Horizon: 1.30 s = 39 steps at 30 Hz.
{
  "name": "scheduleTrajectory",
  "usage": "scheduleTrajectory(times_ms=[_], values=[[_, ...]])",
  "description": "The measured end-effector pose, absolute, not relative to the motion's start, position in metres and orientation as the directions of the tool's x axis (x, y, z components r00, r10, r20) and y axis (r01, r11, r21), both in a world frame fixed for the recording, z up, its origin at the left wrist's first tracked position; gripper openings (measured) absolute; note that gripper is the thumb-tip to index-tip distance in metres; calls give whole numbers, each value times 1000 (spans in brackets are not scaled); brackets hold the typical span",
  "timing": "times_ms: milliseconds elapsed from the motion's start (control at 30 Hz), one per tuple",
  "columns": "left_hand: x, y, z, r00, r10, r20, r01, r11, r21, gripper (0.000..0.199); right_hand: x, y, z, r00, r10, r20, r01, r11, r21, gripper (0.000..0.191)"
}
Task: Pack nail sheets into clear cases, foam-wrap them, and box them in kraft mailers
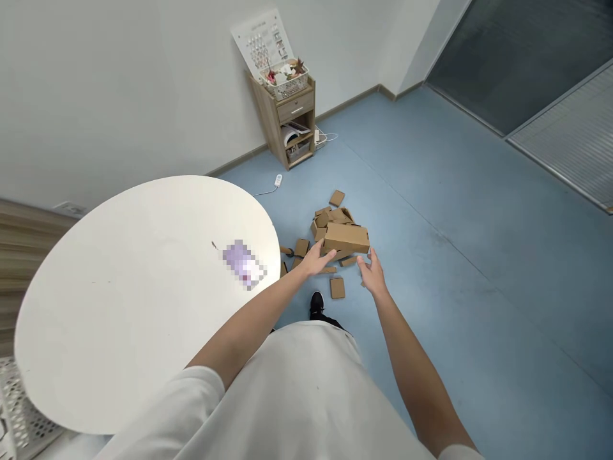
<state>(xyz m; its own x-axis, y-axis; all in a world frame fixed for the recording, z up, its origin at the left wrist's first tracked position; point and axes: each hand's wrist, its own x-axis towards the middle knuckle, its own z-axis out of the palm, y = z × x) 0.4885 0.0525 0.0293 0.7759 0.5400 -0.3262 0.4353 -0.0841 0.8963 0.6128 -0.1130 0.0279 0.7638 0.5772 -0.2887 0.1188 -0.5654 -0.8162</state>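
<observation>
Reaching forward and down, past the right edge of the round white table [129, 306], over the blue floor [469, 306]. At the near left corner of a long cardboard box [347, 237], left hand [315, 260], fingers spread wide and thumb pointing inward below the lower edge; by the near right corner, right hand [374, 276], thumb and fingers well apart. Cannot tell whether gripping the box or merely flanking it. Around and behind the box, a loose heap of brown cartons [340, 215] on the floor, with one small flat carton [337, 287] near the black shoe [317, 303] and another on the far side. On the table, near the right edge, a pixelated purple item [237, 259]. Against the wall [143, 83], beyond the table's far edge, a wooden cabinet [297, 110], with a white basket [291, 85] on top and a printed board [263, 38] behind. On the floor between cabinet and table, a corded white device [278, 181].
</observation>
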Motion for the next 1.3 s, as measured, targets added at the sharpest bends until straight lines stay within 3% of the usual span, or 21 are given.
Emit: scheduleTrajectory(times_ms=[133,300,400,533,900,1300], values=[[481,48,24,740,511,-438,571,-133,810,85,601,-115,21,735,526,-429,56,-677,-734,72],[422,34,18,728,465,-505,612,-109,783,83,567,-124,7,651,558,-515,46,-706,-706,69],[371,27,19,718,467,-516,586,-5,810,74,548,-122,5,608,612,-505,112,-696,-710,67],[302,21,27,620,586,-521,560,135,818,62,518,-107,17,557,692,-459,172,-637,-752,64],[135,-19,51,348,838,-420,458,239,856,47,371,-54,61,279,920,-276,328,-361,-873,46],[9,-63,41,14,914,-406,398,367,840,43,234,-29,69,-163,930,-330,435,-233,-870,38]])
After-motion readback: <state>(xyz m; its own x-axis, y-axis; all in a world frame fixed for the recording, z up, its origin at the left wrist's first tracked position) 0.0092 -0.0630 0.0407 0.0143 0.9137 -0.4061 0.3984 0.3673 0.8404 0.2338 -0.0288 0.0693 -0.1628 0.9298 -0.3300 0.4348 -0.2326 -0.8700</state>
